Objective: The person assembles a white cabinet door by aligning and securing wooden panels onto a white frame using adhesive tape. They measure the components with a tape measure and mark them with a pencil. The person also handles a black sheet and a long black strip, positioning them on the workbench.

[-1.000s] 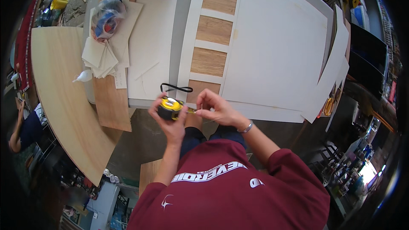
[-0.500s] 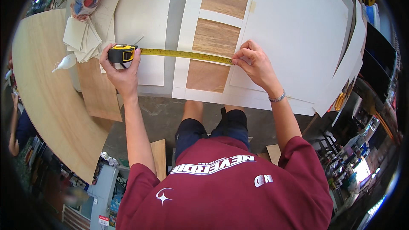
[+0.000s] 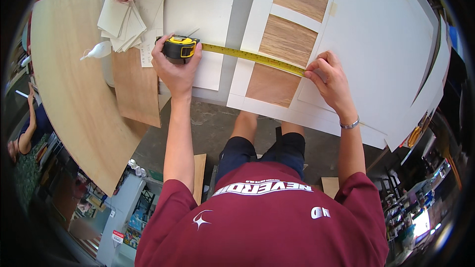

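My left hand (image 3: 174,75) is wrapped round the black and yellow case of a tape measure (image 3: 179,48), above the left white sheet (image 3: 198,7). From the case, the yellow blade (image 3: 247,56) stretches right across a gap and over a white panel (image 3: 238,81) with wood-grain rectangles (image 3: 288,39). At the far end, my right hand (image 3: 332,83) pinches the blade's tip between thumb and fingers, by the right edge of the wood-grain pieces. I cannot tell whether the blade touches the panel.
Large white sheets (image 3: 378,44) lie stacked at the right. To the left are a curved plywood sheet (image 3: 74,79), a brown board (image 3: 136,91), pale card pieces (image 3: 118,20) and a white squeeze bottle (image 3: 100,49). Another person's arm (image 3: 28,128) shows at the far left.
The whole view has shifted, so bench, hands and tape measure appear farther right. Both hands keep their hold, and the blade stays stretched between them.
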Demonstrator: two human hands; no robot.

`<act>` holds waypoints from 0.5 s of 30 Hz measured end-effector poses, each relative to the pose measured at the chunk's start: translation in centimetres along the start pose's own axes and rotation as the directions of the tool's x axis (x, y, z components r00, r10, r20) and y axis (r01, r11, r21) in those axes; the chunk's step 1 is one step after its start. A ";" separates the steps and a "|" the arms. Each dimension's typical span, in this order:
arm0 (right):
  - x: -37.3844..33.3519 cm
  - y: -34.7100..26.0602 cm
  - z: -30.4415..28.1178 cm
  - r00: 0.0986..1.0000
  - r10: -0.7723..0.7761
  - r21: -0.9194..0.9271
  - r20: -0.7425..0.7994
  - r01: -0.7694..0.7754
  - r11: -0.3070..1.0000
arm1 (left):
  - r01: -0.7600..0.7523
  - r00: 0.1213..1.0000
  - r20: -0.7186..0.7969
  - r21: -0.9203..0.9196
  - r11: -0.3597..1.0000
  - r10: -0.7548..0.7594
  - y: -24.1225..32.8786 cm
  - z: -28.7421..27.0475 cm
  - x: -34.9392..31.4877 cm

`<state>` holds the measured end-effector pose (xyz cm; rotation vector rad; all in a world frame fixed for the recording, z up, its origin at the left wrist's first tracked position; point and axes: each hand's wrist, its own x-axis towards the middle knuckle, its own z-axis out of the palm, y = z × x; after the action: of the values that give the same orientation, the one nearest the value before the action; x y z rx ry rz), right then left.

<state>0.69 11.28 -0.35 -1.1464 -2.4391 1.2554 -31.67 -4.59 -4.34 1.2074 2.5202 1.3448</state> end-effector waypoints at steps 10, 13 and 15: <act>0.1 0.2 0.2 1.000 -0.017 -0.032 0.009 0.017 0.999 | -0.048 0.998 0.037 0.090 0.995 0.045 0.4 -0.3 0.2; -0.1 0.2 0.1 1.000 -0.008 -0.040 0.017 0.009 0.999 | -0.052 0.998 0.040 0.113 0.992 0.048 0.3 -0.2 0.1; -0.1 0.2 0.0 1.000 -0.016 -0.037 0.027 0.017 0.999 | -0.059 0.998 0.034 0.112 0.992 0.055 0.2 -0.3 0.1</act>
<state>0.87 11.27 -0.54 -1.1242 -2.4965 1.2333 -31.70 -4.69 -3.99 1.3190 2.5911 1.1982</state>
